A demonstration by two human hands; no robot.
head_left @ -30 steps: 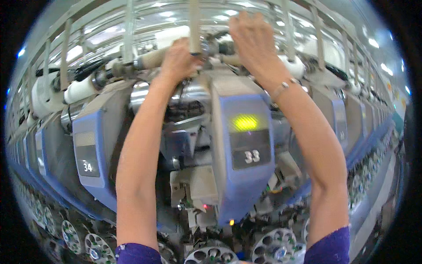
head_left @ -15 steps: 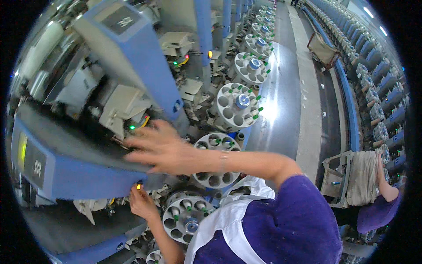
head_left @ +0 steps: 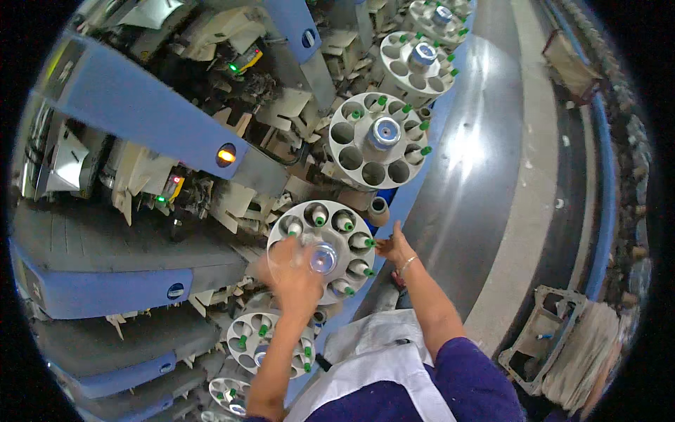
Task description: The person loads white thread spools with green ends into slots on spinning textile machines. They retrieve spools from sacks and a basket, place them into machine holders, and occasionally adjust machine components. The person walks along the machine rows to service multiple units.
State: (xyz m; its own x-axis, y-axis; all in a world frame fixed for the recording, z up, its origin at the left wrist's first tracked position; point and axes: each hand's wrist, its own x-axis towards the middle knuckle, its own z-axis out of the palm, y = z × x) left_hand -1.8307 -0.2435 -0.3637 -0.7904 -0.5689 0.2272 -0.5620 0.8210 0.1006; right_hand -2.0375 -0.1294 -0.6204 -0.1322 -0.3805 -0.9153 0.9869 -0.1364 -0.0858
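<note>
Hands now on round bobbin magazine (head_left: 330, 239), off blue housing (head_left: 105, 288); left hand (head_left: 292, 271), right hand (head_left: 394, 246) grip unclear.

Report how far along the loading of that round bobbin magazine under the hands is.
Done: the round magazine shows green-tipped bobbins in the pockets along its top and right. In hand: the left hand lies blurred over its lower left, the right hand touches its right edge. Left: the pockets under the left hand are hidden; the next magazine up has empty holes.
</note>
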